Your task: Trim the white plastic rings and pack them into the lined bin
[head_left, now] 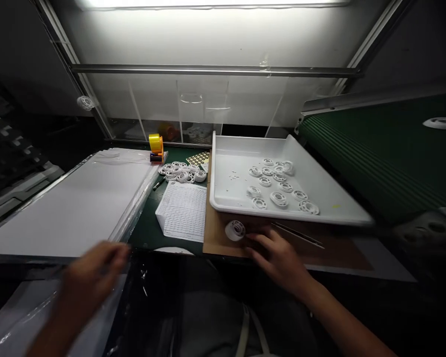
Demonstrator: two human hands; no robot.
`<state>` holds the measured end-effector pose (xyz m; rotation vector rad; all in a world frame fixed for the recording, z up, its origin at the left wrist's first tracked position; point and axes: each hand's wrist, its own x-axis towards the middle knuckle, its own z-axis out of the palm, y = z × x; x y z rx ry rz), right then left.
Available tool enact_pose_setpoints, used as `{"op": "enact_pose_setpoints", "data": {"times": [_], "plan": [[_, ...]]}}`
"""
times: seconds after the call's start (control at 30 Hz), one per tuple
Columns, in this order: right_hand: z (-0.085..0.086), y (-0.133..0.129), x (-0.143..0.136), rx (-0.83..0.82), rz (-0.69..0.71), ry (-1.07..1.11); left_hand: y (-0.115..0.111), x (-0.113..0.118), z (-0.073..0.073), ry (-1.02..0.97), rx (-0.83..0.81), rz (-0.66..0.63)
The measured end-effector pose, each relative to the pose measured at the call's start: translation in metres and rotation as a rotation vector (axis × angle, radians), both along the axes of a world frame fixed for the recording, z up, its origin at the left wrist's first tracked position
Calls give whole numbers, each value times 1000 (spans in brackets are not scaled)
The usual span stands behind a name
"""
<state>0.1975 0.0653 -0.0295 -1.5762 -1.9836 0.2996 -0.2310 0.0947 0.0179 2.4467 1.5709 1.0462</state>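
My right hand point(278, 255) is over the brown cardboard point(217, 233) at the front of the tray. Its thumb and fingers are apart, just right of a small stack of white plastic rings point(235, 231); whether a fingertip touches the stack I cannot tell. Behind it is a white tray point(230, 148) with several white ring-shaped parts point(278, 199) spread inside. A pair of tweezers point(297, 234) lies by the tray's front edge. My left hand point(91, 277) is at lower left, near the edge of the stacked white sheets point(70, 198). Motion blurs its fingers.
More white rings point(182, 172) are heaped left of the tray, behind a printed form point(184, 210). A yellow tape roll in a dispenser point(156, 148) stands on the sheets' far corner. A black pen point(158, 183) lies nearby. On the right runs a green conveyor belt point(386, 144).
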Motion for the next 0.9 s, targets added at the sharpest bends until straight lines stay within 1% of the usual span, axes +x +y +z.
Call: {"op": "enact_pose_setpoints", "data": {"times": [0.03,0.07,0.1,0.13,0.17,0.2,0.27,0.33,0.4,0.5,0.6,0.7,0.77,0.83,0.9], "plan": [[-6,8,-3,-33,-8,-20,4,38,-4,39,22,-201],[-10,16,-6,-65,-11,-41,9,76,-9,81,-9,-294],[-14,22,-9,-95,-5,-60,13,111,-13,120,-51,-359],[-16,28,-11,-116,5,-76,17,141,-17,152,-92,-388],[-17,31,-12,-130,24,-85,21,167,-20,174,-123,-394],[-17,33,-11,-137,48,-87,25,186,-23,202,-159,-404],[-15,31,-6,-137,109,-69,31,211,-28,260,-229,-432],[-14,22,6,-118,161,-27,36,223,-30,322,-296,-466],[-14,9,23,-74,163,33,40,230,-28,375,-346,-474],[-17,-13,46,33,80,131,43,239,-20,429,-396,-477],[-22,-26,59,122,27,197,49,250,-12,438,-437,-500],[-23,-28,65,172,35,236,56,257,-10,382,-479,-515],[-20,-27,66,203,39,263,58,256,-10,309,-513,-525],[-14,-28,65,238,40,300,52,250,-11,197,-551,-531],[-4,-33,58,261,58,349,37,243,-13,47,-591,-529]]}}
